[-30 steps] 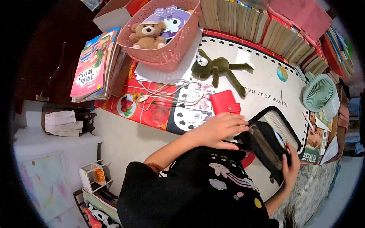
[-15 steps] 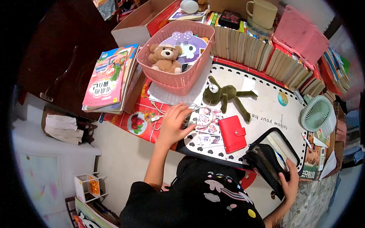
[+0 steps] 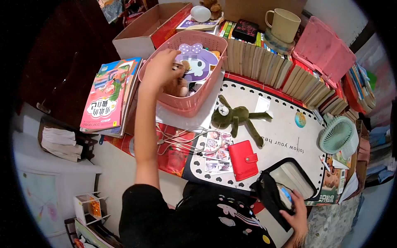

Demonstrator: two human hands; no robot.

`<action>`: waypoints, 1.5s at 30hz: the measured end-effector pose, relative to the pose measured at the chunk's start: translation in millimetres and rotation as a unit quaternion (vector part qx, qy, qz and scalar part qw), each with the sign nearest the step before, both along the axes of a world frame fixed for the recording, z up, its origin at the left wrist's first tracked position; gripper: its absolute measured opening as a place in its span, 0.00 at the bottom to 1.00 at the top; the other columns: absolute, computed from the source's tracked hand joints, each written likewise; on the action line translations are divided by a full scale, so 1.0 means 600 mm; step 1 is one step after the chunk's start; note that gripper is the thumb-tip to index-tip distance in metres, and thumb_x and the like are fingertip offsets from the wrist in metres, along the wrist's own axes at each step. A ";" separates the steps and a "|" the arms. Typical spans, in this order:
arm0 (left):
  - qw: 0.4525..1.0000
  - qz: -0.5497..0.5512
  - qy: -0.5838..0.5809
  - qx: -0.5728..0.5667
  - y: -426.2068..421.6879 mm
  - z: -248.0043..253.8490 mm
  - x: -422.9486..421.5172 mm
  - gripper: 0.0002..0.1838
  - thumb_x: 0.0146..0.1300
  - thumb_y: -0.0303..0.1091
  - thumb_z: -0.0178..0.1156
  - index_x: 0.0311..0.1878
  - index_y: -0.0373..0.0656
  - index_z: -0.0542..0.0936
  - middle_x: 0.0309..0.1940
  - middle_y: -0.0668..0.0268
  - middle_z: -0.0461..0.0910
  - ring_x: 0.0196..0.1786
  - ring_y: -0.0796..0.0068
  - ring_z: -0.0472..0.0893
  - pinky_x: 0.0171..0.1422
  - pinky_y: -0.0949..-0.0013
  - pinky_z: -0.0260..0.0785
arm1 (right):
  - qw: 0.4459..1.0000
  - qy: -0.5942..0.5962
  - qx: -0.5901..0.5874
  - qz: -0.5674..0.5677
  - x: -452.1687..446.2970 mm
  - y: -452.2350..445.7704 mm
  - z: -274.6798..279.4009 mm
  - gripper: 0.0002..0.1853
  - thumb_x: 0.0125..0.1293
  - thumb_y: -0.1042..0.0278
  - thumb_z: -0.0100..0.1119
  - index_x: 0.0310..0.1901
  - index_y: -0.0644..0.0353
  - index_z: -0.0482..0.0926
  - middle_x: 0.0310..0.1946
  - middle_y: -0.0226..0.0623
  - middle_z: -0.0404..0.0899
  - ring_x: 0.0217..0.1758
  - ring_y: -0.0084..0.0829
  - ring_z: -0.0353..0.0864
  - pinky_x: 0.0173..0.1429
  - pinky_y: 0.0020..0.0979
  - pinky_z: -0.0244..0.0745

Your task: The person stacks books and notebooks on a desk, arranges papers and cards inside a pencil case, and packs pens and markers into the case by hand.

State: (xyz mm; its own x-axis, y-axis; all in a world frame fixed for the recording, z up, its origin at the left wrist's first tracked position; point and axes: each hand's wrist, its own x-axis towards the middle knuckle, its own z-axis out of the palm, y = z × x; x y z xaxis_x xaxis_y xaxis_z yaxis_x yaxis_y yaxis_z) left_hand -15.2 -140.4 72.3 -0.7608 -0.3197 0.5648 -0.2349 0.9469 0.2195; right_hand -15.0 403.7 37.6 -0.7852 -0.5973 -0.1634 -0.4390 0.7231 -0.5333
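The mat carries a plush toy, red wallet — partly, a black case.

Left hand partly covering a teddy bear in the pink basket — right hand gripping an open black case.

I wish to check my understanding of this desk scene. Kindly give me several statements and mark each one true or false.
1. The left hand reaches into the pink plastic basket, over the brown teddy bear. True.
2. The right hand grips the beige handled mug. False: the right hand holds the open black case.
3. The dark-green plush toy lies on the white, heart-bordered mat. True.
4. The red wallet lies inside the basket. False: the red wallet lies on the mat.
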 end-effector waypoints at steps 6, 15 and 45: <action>0.913 0.100 -0.391 0.059 -0.035 0.013 -0.046 0.33 0.31 0.39 0.68 0.47 0.45 0.71 0.47 0.58 0.72 0.51 0.60 0.70 0.52 0.56 0.63 | 0.999 -0.032 0.019 0.016 -0.014 -0.020 0.000 0.38 0.33 0.62 0.69 0.52 0.60 0.67 0.54 0.47 0.64 0.55 0.47 0.65 0.56 0.40 0.61; 0.960 -0.094 0.185 -0.187 0.079 0.055 -0.008 0.26 0.37 0.34 0.67 0.42 0.46 0.67 0.47 0.63 0.73 0.50 0.61 0.71 0.51 0.61 0.62 | 0.991 -0.115 0.003 0.065 -0.058 -0.032 0.054 0.38 0.37 0.57 0.70 0.52 0.60 0.67 0.54 0.50 0.63 0.56 0.47 0.64 0.57 0.38 0.60; 0.895 -0.038 -0.411 -0.168 -0.031 -0.040 -0.079 0.47 0.28 0.34 0.70 0.58 0.40 0.60 0.57 0.47 0.59 0.58 0.51 0.62 0.53 0.58 0.65 | 0.810 0.182 -0.005 0.557 -0.222 -0.389 0.143 0.15 0.50 0.64 0.59 0.39 0.56 0.72 0.33 0.33 0.73 0.37 0.32 0.72 0.43 0.30 0.65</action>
State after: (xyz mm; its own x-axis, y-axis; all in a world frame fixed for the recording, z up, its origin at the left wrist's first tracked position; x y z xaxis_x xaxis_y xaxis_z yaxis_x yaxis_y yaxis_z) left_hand -62.6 -159.0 48.5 -0.9760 -0.1657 -0.1412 -0.1176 0.9470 -0.2988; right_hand -148.4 170.5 123.6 0.2469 -0.9685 -0.0329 -0.9457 -0.2334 -0.2262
